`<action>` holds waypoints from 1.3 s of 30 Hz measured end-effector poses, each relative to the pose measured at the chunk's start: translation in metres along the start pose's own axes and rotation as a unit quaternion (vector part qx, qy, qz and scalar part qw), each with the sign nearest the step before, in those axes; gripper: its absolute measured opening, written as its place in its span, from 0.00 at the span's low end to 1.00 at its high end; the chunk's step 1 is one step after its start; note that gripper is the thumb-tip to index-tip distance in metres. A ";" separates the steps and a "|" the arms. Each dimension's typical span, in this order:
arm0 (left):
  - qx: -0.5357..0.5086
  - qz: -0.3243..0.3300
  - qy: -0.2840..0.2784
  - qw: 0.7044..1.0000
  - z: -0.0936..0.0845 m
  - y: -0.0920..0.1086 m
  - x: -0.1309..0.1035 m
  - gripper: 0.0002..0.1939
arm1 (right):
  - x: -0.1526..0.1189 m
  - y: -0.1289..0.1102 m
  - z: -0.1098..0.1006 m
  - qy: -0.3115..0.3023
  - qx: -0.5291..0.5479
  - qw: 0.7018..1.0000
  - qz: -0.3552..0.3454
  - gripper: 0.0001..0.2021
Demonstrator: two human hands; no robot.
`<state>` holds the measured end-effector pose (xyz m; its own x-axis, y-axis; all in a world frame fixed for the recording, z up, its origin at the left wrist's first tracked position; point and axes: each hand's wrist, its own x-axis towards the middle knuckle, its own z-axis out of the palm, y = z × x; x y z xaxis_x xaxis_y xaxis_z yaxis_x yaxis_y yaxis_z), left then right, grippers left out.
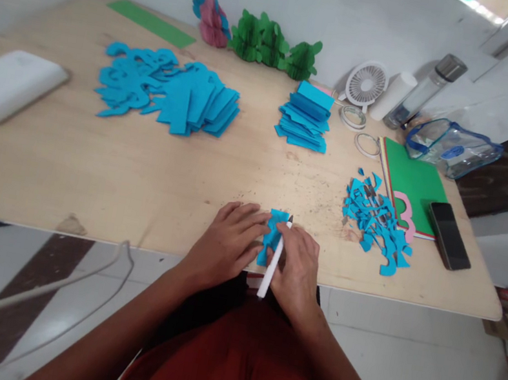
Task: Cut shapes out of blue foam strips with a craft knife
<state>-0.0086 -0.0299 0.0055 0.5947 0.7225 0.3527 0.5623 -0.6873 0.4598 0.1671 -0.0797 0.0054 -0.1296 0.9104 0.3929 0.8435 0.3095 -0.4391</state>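
At the front edge of the table, a small piece of blue paper (279,216) lies between my two hands. My left hand (233,239) rests on the wood with fingers stretched out, their tips touching the paper's left side. A slim white pen (271,271) with a dark tip is held in my right hand (297,260), its tip pointing away from me and its tail over the table edge. The fingers of my right hand also lie against the paper's right side. Part of the paper is hidden under the fingers.
Blue cut curls (130,80), stacked blue sheets (200,102) and folded blue strips (304,120) lie farther back. Blue scraps (372,214), a green pad (413,179) and a phone (449,236) are right. A white device (16,86) stands left; a fan (366,84) is behind.
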 end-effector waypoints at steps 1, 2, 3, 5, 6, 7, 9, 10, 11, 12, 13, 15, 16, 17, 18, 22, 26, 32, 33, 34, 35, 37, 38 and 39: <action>0.001 0.001 0.000 1.000 0.000 0.000 0.000 0.17 | 0.000 0.000 0.000 0.000 0.000 1.000 -0.001 0.21; 0.001 0.002 0.001 1.000 0.000 0.000 0.000 0.17 | 0.000 0.000 0.000 0.000 0.000 1.000 -0.003 0.21; 0.001 0.002 0.001 1.000 0.000 0.000 0.000 0.17 | 0.000 0.000 0.000 -0.001 0.000 1.000 -0.004 0.21; -0.001 0.002 0.003 1.000 0.001 0.000 0.000 0.17 | 0.001 0.000 -0.001 -0.004 0.001 1.000 -0.003 0.21; -0.003 0.001 0.004 1.000 0.001 0.000 0.000 0.17 | 0.001 -0.001 -0.001 -0.004 0.001 1.000 -0.001 0.22; -0.005 0.000 0.004 1.000 0.000 0.000 0.000 0.17 | 0.001 -0.001 -0.002 -0.005 0.003 1.000 0.000 0.22; -0.009 -0.004 0.000 1.000 -0.001 0.000 0.000 0.18 | 0.001 0.000 -0.002 -0.007 0.005 1.000 0.001 0.23; -0.012 -0.006 -0.003 1.000 -0.001 0.000 0.000 0.18 | 0.001 0.000 -0.002 -0.008 0.005 1.000 0.000 0.23; -0.013 -0.007 -0.008 1.000 -0.002 0.000 0.000 0.18 | 0.001 0.000 -0.003 -0.010 0.005 1.000 -0.002 0.23; -0.015 -0.008 -0.012 1.000 -0.002 0.000 0.000 0.18 | 0.001 0.000 -0.003 -0.011 0.004 1.000 -0.004 0.23; -0.017 -0.008 -0.016 1.000 -0.002 0.000 0.000 0.18 | 0.001 0.001 -0.003 -0.011 0.002 1.000 -0.005 0.22; -0.019 -0.006 -0.019 1.000 -0.003 0.000 0.000 0.18 | 0.001 0.001 -0.002 -0.011 0.000 1.000 -0.008 0.22; -0.020 -0.005 -0.018 1.000 -0.002 -0.001 0.000 0.18 | 0.001 0.002 -0.002 -0.010 0.000 1.000 -0.010 0.22; -0.021 -0.003 -0.018 1.000 -0.002 -0.001 0.000 0.18 | 0.001 0.002 -0.002 -0.010 0.000 1.000 -0.012 0.22; -0.021 -0.003 -0.017 1.000 -0.002 -0.001 0.000 0.17 | 0.001 0.002 -0.002 -0.010 0.001 1.000 -0.014 0.22; -0.019 -0.001 -0.018 1.000 -0.002 -0.001 0.000 0.17 | 0.002 0.003 -0.004 -0.021 0.009 1.000 -0.014 0.20; -0.021 0.002 -0.023 1.000 -0.003 -0.002 0.000 0.16 | 0.003 0.004 -0.006 -0.029 0.015 0.999 -0.013 0.20; -0.018 0.003 -0.018 1.000 -0.003 -0.002 -0.001 0.16 | 0.002 0.005 -0.005 -0.028 0.008 0.999 -0.017 0.19; -0.018 0.003 -0.018 1.000 -0.003 -0.002 -0.002 0.16 | 0.002 0.005 -0.005 -0.027 0.008 0.999 -0.016 0.19; -0.018 0.002 -0.019 1.000 -0.003 -0.001 -0.002 0.16 | 0.002 0.005 -0.005 -0.025 0.009 1.000 -0.015 0.19; -0.019 0.002 -0.018 1.000 -0.003 -0.001 -0.002 0.16 | 0.002 0.005 -0.004 -0.024 0.010 1.000 -0.014 0.19; -0.020 0.003 -0.020 1.000 -0.003 -0.001 -0.002 0.16 | 0.002 0.004 -0.004 -0.022 0.009 1.000 -0.015 0.19; -0.021 0.004 -0.020 1.000 -0.003 -0.001 -0.002 0.16 | 0.002 0.004 -0.004 -0.021 0.008 1.000 -0.016 0.19; -0.021 0.003 -0.021 1.000 -0.003 -0.001 -0.002 0.16 | 0.002 0.004 -0.004 -0.021 0.006 1.000 -0.017 0.19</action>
<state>-0.0118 -0.0307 0.0064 0.6222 0.7138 0.3216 0.5344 -0.6874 0.4919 0.1725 -0.0777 0.0081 -0.1805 0.9098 0.3738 0.8322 0.3438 -0.4351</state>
